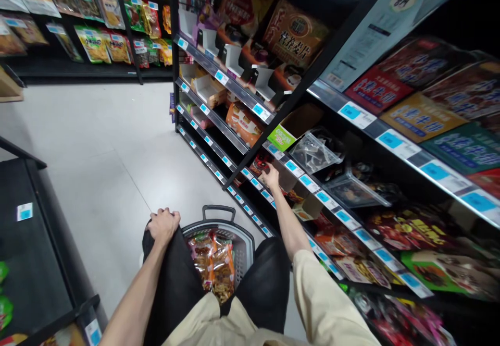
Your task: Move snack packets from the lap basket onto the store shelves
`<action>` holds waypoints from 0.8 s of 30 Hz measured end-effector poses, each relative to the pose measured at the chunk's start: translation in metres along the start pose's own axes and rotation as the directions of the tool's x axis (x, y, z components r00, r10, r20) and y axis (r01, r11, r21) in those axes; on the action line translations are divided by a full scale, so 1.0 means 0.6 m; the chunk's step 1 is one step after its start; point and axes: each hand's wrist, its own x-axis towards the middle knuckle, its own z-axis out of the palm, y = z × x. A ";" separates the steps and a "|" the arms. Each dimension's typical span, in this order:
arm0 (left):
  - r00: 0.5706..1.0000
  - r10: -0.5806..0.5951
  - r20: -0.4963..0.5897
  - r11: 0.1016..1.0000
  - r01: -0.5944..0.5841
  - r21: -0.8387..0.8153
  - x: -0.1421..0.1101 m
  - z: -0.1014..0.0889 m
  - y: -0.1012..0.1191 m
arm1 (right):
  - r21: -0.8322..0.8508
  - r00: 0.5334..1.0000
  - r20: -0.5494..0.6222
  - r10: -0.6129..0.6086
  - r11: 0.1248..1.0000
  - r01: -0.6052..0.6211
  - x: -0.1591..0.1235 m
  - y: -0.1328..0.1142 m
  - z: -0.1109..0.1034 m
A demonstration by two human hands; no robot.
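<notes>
My right hand (270,176) reaches into a low shelf on the right. Its thumb and fingers curl at the edge of a dark red snack packet (259,163), whose far part lies in shadow. My left hand (164,224) rests over my left knee, fingers bent over the black trouser cloth, holding no goods. On the floor between my legs stands a grey shopping basket (244,249) with its handle (219,208) at the far side. Clear packets of brown snacks with orange strips (214,262) lie in it.
Shelving with blue price tags (308,182) runs along my right, carrying boxes, clear plastic bins (314,153) and bagged snacks (433,122). A black low shelf (35,242) stands at left. Hanging snack bags (94,44) fill the far rack beyond the pale floor (101,137).
</notes>
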 end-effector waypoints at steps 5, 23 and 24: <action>1.000 0.001 -0.005 1.000 -0.001 0.003 0.002 0.005 -0.002 | 0.078 0.979 -0.188 -0.079 0.992 0.095 -0.101 0.014 -0.036; 0.999 -0.002 0.044 1.000 0.001 0.018 -0.012 -0.014 0.010 | 0.223 0.910 -0.001 0.415 0.887 -0.404 -0.554 0.099 -0.070; 0.999 -0.007 0.041 1.000 0.006 0.028 -0.012 -0.012 0.011 | 0.230 0.909 0.004 0.416 0.885 -0.406 -0.558 0.096 -0.067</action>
